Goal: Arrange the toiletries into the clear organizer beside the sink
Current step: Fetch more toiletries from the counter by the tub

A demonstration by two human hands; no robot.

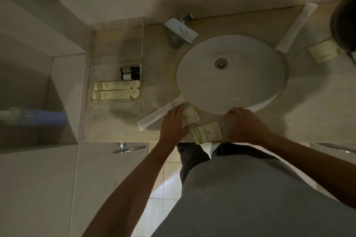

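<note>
The clear organizer (115, 44) stands left of the round white sink (231, 75). Its near compartment holds two cream tubes (111, 90) and two small dark bottles (129, 73). In front of the sink lie a long white sachet (154, 117), a small cream packet (190, 116) and a cream box (208, 132). My left hand (173, 123) rests flat on the sachet and the packet's edge. My right hand (242, 123) lies on the counter right of the box, fingers curled toward the sink rim; whether it holds anything is hidden.
A chrome tap (179, 31) sits behind the sink. Another long white sachet (296, 27) and a cream box (323, 52) lie at the far right, beside a dark round object (344, 25). A blue bottle (38, 117) rests on the lower left shelf.
</note>
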